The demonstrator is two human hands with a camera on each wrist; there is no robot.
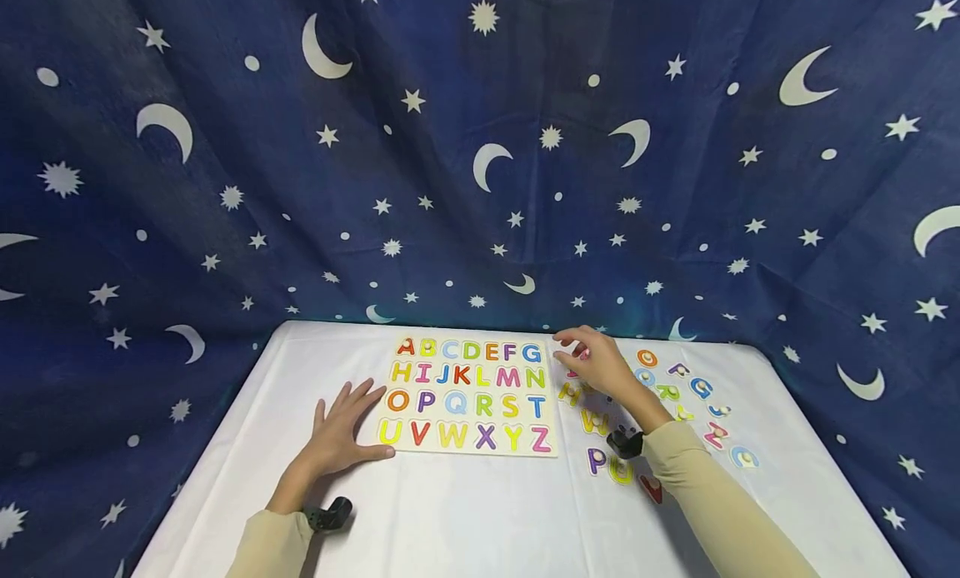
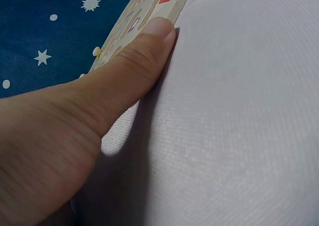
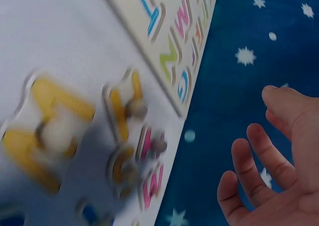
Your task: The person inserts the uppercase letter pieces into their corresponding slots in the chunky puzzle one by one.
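Note:
A cream alphabet board (image 1: 427,450) lies flat on the table; its A (image 1: 406,347) and B (image 1: 428,347) places hold knobbed letter pieces. At its left side my left hand (image 1: 341,432) has fingers spread against the edge, and the left wrist view shows the thumb (image 2: 134,61) touching the board's border (image 2: 180,7). Just past the board's upper right corner, my right hand (image 1: 600,366) hovers over loose letters, fingers loosely bent and apart. In the right wrist view that hand (image 3: 284,161) holds nothing; a blurred yellow W (image 3: 65,106) and yellow H (image 3: 119,111) lie nearby.
Loose knobbed letters are scattered right of the board, among them a purple P (image 1: 596,460), a yellow U (image 1: 621,470), a red V (image 1: 651,488) and an orange O (image 1: 647,358). A dark blue curtain (image 1: 450,145) with moons and stars hangs behind the white table (image 1: 465,520).

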